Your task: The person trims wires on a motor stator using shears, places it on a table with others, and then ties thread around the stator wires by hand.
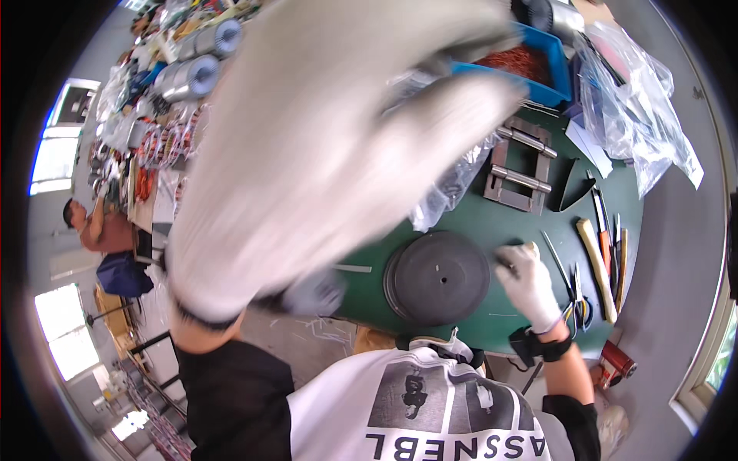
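Observation:
My left hand (330, 146), in a white glove, is raised very close in front of the view and blurred by motion. Its thumb and fingers stretch toward the upper right with a gap between them, and I see nothing held there. My right hand (530, 284), also gloved in white, is over the green table just right of a round dark grey disc (438, 278). Its fingers are curled together. A small dark patch shows at the fingertips, too small to name. The disc lies flat and has a small hole in the middle.
Beyond the disc lie a metal frame with two rods (523, 165), clear plastic bags (626, 100) and a blue bin (559, 73) of reddish-brown pieces. Scissors (578, 300) and a wooden-handled tool (598, 269) are at the right. A person (108, 230) sits far left.

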A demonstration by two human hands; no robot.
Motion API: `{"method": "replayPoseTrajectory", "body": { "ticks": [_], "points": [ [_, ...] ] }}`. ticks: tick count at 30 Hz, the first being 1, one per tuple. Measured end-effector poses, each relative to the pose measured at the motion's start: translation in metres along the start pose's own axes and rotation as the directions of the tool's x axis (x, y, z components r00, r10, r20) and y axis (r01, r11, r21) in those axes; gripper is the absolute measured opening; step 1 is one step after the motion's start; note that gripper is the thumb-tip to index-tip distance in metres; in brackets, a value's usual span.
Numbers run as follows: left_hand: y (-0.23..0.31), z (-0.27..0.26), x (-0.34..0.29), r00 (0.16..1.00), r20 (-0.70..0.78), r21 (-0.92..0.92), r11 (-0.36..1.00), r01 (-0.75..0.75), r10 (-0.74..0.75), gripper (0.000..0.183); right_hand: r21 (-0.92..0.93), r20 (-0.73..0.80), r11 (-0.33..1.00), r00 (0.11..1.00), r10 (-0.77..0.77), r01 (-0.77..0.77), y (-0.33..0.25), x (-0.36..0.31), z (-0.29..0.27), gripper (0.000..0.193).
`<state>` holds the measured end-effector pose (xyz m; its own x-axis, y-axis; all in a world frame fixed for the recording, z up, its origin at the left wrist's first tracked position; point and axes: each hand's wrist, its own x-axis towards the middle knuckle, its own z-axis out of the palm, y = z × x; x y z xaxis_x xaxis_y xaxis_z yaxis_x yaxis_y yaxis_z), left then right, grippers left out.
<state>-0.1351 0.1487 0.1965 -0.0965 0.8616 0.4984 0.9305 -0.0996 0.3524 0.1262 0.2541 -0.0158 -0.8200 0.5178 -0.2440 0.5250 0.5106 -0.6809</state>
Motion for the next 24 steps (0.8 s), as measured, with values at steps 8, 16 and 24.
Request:
{"method": "replayPoseTrajectory", "body": {
  "ticks": [8,16,24],
  "points": [
    [0.079,0.079,-0.289,0.3,0.611,-0.356,0.084,0.931,-0.733,0.033,-0.18,-0.264,0.978,0.963,0.057,-0.107,0.053,-0.009,0.102,0.038],
    [0.072,0.236,-0.32,0.259,0.116,0.033,0.265,0.964,-0.959,0.062,-0.165,-0.08,0.929,0.944,0.321,-0.33,0.051,0.0,0.119,0.045],
    [0.047,0.21,-0.353,0.387,0.139,-0.236,0.349,0.907,-0.911,0.041,0.639,0.514,0.603,0.848,0.126,-0.477,-0.011,-0.036,0.081,0.037]
  ]
}}
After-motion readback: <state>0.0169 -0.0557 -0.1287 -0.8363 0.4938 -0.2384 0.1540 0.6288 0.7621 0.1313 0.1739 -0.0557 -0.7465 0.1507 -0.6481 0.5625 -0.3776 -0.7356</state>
